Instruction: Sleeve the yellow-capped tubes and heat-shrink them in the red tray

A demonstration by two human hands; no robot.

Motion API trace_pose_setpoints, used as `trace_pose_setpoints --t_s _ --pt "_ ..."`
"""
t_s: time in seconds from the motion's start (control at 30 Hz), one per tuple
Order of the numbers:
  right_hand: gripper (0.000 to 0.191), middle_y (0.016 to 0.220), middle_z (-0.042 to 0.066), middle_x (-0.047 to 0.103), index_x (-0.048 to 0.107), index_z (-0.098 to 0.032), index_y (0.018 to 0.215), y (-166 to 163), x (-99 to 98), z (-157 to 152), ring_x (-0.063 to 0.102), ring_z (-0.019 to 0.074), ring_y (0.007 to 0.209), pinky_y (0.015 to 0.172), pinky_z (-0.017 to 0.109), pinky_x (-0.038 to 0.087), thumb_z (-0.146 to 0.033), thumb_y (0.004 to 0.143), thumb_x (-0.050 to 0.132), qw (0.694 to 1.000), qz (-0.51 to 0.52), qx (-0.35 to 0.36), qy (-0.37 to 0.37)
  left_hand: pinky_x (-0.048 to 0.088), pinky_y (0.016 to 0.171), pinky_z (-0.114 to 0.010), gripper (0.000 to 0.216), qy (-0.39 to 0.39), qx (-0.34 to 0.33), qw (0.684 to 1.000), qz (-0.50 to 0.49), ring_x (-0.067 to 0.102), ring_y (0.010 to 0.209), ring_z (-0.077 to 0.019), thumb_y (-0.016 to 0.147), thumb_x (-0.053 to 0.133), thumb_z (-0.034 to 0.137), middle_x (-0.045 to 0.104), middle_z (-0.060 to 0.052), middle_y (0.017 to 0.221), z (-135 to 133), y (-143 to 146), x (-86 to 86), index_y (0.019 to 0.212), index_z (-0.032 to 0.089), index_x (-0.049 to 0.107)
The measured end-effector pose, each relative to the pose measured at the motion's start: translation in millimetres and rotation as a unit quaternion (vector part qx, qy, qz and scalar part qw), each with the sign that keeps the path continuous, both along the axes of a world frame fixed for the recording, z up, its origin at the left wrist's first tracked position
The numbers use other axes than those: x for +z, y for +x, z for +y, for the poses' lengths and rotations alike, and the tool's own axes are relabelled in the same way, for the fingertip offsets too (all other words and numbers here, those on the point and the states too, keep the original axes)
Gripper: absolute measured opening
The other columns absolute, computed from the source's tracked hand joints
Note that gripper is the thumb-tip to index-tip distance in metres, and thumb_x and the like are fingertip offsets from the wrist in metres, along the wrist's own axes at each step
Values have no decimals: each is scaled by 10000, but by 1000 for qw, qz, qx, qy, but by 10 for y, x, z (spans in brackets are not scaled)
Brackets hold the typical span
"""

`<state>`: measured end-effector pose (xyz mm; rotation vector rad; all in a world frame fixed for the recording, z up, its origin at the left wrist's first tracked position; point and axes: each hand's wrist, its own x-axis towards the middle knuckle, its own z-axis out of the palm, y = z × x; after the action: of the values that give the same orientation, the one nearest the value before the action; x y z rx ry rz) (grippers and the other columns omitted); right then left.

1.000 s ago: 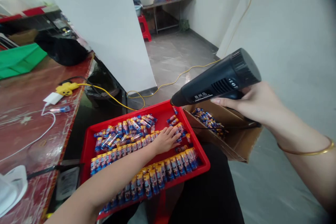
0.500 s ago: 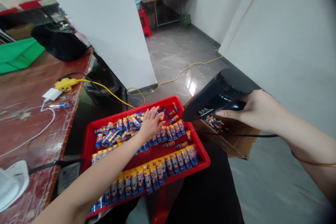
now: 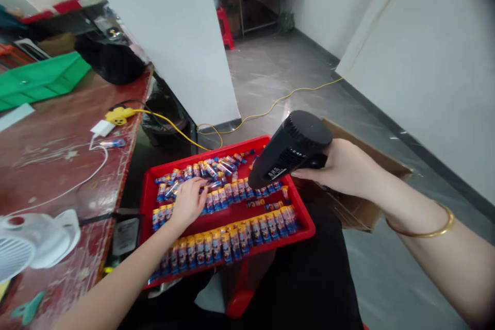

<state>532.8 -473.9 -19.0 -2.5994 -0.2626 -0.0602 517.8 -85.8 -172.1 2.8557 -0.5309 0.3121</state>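
My right hand (image 3: 344,170) is wrapped around the handle of a black hair dryer (image 3: 290,147). Its nozzle points down and left over the right part of a red tray (image 3: 307,227). Small tubes in blue and orange wrappers fill much of the tray. Along the near side stand rows of upright tubes (image 3: 216,247); another upright row (image 3: 226,196) crosses the middle. Loose tubes (image 3: 216,167) lie in a pile at the far side. My left hand (image 3: 189,201) is over the left-middle of the tray, fingers apart and touching or just above the tubes there.
A cardboard box (image 3: 356,211) is on the floor right of the tray. At left, a worn red table (image 3: 69,165) carries a yellow power socket (image 3: 119,115), a white fan (image 3: 23,247) and a green crate (image 3: 46,80). A yellow cable (image 3: 266,112) runs across the floor.
My left hand has moved left and nearer along the tray, away from the right part of the pile. The hair dryer has shifted left, further over the tray. The view has also moved.
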Motion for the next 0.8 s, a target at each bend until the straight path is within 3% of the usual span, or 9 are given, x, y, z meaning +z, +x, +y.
trace_pose_setpoints --t_s 0.2,0.33,0.47,0.63,0.8 --pt "353 846 51 761 738 -242 924 -105 9 334 719 312 827 696 376 558 -494 678 757 998 33 56 17 483 944 -441 282 -75 151 986 6 629 1052 -272 944 456 366 653 -122 1114 616 -696 324 1038 172 638" --pt "353 816 55 757 734 -229 900 -176 -17 598 714 306 813 678 366 545 -518 697 732 996 36 74 19 490 965 -434 275 -130 202 970 34 637 1043 -253 949 457 370 658 -116 1103 789 -1284 336 1019 178 641" --pt "339 737 59 737 723 -211 826 -211 -30 914 698 298 745 636 363 506 -521 687 734 996 14 87 -8 511 953 -439 229 -155 214 964 36 644 1031 -245 949 473 342 674 -108 1084 795 -1748 306 1008 197 640" --pt "323 641 60 697 679 -202 711 -233 -27 1349 674 293 667 599 363 458 -511 656 754 995 5 96 -36 518 969 -452 210 -168 214 962 23 647 1064 -244 953 482 305 679 -101 1131 768 -1968 314 1036 211 651" --pt "337 755 82 735 695 -179 796 -292 -11 1735 690 298 738 650 363 473 -487 673 758 993 24 111 -13 527 958 -448 210 -173 211 962 29 650 1068 -242 959 475 284 680 -106 1137 766 -1949 336 1031 202 655"
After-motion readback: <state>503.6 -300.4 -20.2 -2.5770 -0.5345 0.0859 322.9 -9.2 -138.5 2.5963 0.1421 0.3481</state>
